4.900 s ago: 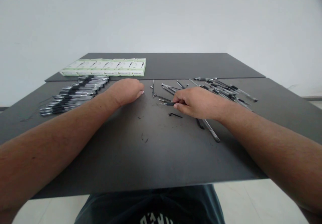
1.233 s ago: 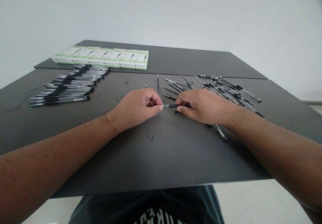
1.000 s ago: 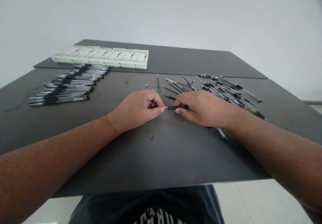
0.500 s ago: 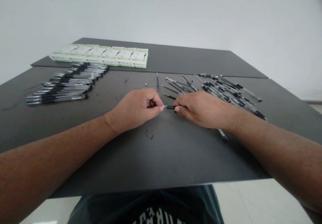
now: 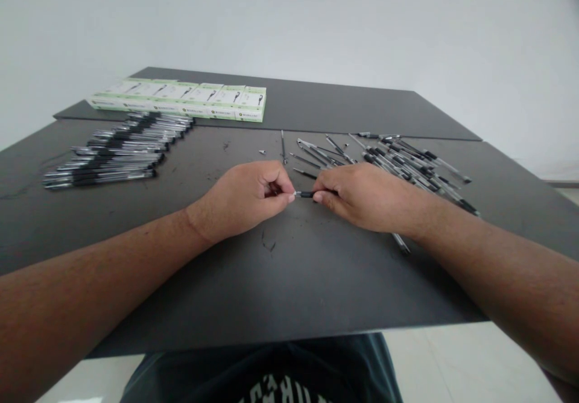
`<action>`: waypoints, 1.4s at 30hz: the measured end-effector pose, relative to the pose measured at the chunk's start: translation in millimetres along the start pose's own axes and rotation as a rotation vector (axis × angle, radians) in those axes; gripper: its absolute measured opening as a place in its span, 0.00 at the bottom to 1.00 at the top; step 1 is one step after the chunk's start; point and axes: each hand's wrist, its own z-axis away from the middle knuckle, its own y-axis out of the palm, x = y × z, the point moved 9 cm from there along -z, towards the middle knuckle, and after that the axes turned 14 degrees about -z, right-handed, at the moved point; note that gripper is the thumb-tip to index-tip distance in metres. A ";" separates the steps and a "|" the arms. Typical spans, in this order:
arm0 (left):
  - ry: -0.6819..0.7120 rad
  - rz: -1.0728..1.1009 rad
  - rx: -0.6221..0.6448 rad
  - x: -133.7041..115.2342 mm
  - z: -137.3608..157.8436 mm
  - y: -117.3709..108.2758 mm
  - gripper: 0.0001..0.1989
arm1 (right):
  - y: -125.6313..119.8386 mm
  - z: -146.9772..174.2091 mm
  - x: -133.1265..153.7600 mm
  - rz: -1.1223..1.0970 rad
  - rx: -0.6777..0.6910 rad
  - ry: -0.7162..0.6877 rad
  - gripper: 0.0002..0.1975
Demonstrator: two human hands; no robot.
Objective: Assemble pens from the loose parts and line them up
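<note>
Between my hands a pen (image 5: 306, 194) with a black grip lies level, just above the dark table. My left hand (image 5: 253, 196) pinches its clear or silvery tip end between thumb and forefinger. Around the black grip and barrel, my right hand (image 5: 362, 196) is closed; the pen's far end comes out below that wrist, or another pen lies there, I cannot tell. Just beyond the fingers lie loose refills (image 5: 304, 174) and thin pen parts. A small pen tip (image 5: 262, 152) sits on the table past my left hand.
A pile of pen barrels (image 5: 416, 168) with black grips spreads to the right. Several pens (image 5: 113, 155) lie in a neat row at left. Behind them stands a line of white and green boxes (image 5: 181, 98). The table's (image 5: 289, 318) front edge is close to my lap.
Almost nothing differs. Both hands keep their hold on the pen, and the left fingers at its tip have shifted very slightly.
</note>
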 end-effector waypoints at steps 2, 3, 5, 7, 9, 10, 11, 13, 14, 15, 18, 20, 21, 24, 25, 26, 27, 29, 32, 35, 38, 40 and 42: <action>0.008 -0.007 0.004 -0.8 -0.2 0.1 0.04 | 0.7 0.3 0.8 -0.007 0.003 -0.007 0.14; 0.012 -0.013 0.003 -1.1 -0.4 0.0 0.04 | -0.2 0.6 0.3 -0.026 -0.009 -0.005 0.13; 0.014 -0.024 0.005 -1.0 -0.7 0.5 0.05 | -3.3 1.1 -1.6 -0.069 -0.044 0.006 0.08; 0.014 -0.028 0.005 -0.6 -0.7 0.7 0.05 | -5.4 1.4 -2.8 -0.086 -0.063 0.013 0.06; 0.017 -0.027 0.001 -0.7 -0.6 0.4 0.05 | -4.2 1.3 -1.7 -0.064 -0.042 0.007 0.07; 0.021 -0.026 0.002 -1.0 -0.4 0.3 0.05 | -2.7 1.3 -0.6 -0.050 -0.022 0.002 0.09; 0.027 -0.025 0.003 -1.7 -0.3 0.4 0.05 | -1.2 1.3 0.3 -0.037 -0.004 -0.001 0.11; 0.037 -0.024 0.012 -3.1 -0.2 0.8 0.04 | 0.4 1.4 1.6 -0.026 0.016 -0.003 0.14; 0.040 -0.026 0.012 -3.7 -0.2 0.6 0.04 | 0.1 1.4 1.7 -0.033 0.012 -0.001 0.13; 0.040 -0.030 0.009 -4.1 -0.3 0.1 0.04 | -0.8 1.4 1.3 -0.047 0.000 0.002 0.12; 0.038 -0.050 0.000 -4.6 -0.3 -1.0 0.04 | -4.0 1.5 -0.4 -0.092 -0.042 0.004 0.07; 0.033 -0.051 0.004 -4.1 -0.1 -0.5 0.04 | -4.3 1.6 -1.1 -0.096 -0.047 0.000 0.06; 0.030 -0.042 0.008 -3.7 0.0 0.1 0.04 | -4.2 1.7 -1.2 -0.091 -0.045 -0.004 0.06; 0.028 -0.022 0.043 -3.0 0.0 3.5 0.09 | -4.7 1.9 -1.5 -0.077 -0.049 -0.009 0.06; 0.031 -0.032 0.059 -3.1 -0.2 4.7 0.10 | -4.9 1.9 -1.6 -0.077 -0.052 -0.011 0.06; 0.036 -0.053 0.073 -3.4 -0.5 5.7 0.11 | -5.0 1.9 -1.7 -0.078 -0.054 -0.013 0.06; 0.043 -0.082 0.086 -4.0 -0.9 6.4 0.11 | -4.8 1.8 -1.9 -0.080 -0.053 -0.013 0.06; 0.058 -0.139 0.100 -5.5 -1.9 6.4 0.12 | -4.5 1.7 -2.2 -0.077 -0.052 -0.015 0.06; 0.075 -0.194 0.117 -8.0 -2.8 6.1 0.14 | -5.7 1.5 -1.6 -0.054 -0.061 -0.017 0.06; 0.087 -0.224 0.119 -10.1 -2.5 5.5 0.15 | -6.1 1.5 0.8 -0.037 -0.053 -0.018 0.07; 0.101 -0.251 0.122 -11.7 -1.6 6.0 0.15 | -3.0 1.6 3.4 -0.003 -0.012 -0.015 0.09; 0.107 -0.266 0.124 -12.4 -1.3 6.4 0.15 | 0.3 1.8 4.8 0.021 0.019 -0.022 0.12; 0.107 -0.272 0.121 -12.7 -1.2 6.1 0.15 | 2.6 1.9 5.2 0.027 0.037 -0.032 0.14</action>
